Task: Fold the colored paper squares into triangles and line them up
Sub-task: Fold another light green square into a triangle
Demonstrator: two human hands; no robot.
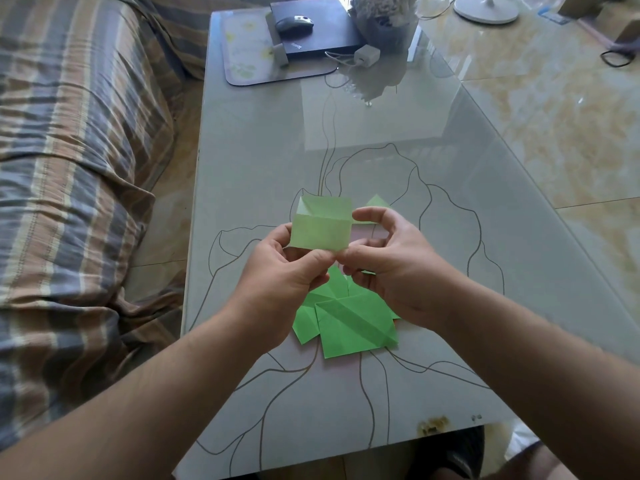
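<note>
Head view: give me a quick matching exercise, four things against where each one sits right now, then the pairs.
Things:
1. pale green paper
2. bright green paper pile
3. computer mouse
4. white charger

Places:
A. on the black laptop at the table's far end
B. flat on the glass table, below the hands
C. held up between left hand and right hand
D. on the glass beside the laptop's near right corner

Pairs: 1-C, 2-B, 3-A, 4-D

Both forearms are bare to the frame's edge, with no sleeve, watch or ring showing on either.
</note>
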